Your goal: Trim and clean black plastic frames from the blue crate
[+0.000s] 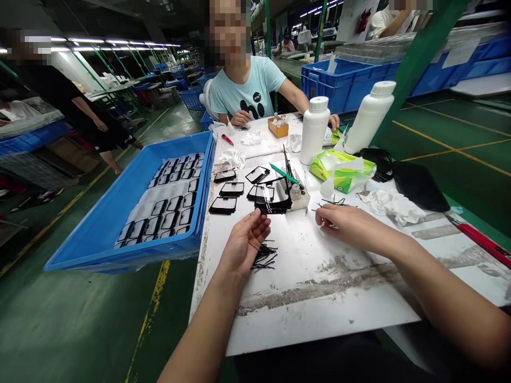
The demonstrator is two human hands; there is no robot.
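Observation:
Between the thumb and fingers of my left hand [246,239] is a black-framed clear panel [275,205], tilted up above the table. Loose black strips [265,255] lie beside and partly behind that hand. My right hand [339,217] rests low over the table at a second small pile of thin black strips [339,202]. Its fingers are bent together at the tips, and whatever they pinch is too small to make out. Stacks of similar framed panels [223,205] lie beyond my left hand.
A blue crate [131,255] with rows of panels stands at the left. White bottles [315,130], a green tissue pack [343,170], a small glass bottle [295,192] and a red-handled tool [485,239] are on the table. A co-worker [247,85] sits opposite.

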